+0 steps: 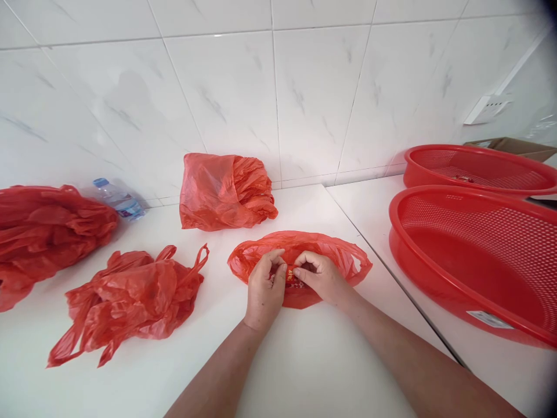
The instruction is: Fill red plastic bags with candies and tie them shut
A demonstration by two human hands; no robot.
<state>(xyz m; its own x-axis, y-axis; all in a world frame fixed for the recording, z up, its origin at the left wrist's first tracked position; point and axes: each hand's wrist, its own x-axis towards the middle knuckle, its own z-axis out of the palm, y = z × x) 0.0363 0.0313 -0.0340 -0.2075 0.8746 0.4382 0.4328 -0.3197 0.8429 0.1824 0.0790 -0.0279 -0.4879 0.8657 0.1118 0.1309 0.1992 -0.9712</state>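
Note:
Both hands meet over the mouth of an open red plastic bag (300, 299) lying on the white table. Between my fingertips is a small red packet (290, 274) with yellow lettering; its exact kind is too small to make out. My left hand (267, 284) pinches its left end between thumb and fingers. At the other end, my right hand (319, 276) closes thumb and forefinger on it. Some small patterned pieces show inside the bag just below, partly hidden by my hands.
Left of me lie a crumpled red bag (139, 296) and a larger red bundle (47, 232), with a water bottle (119, 200) behind. A folded red bag (224, 191) rests near the tiled wall. Two red plastic baskets (404, 255) stand right, past a table seam.

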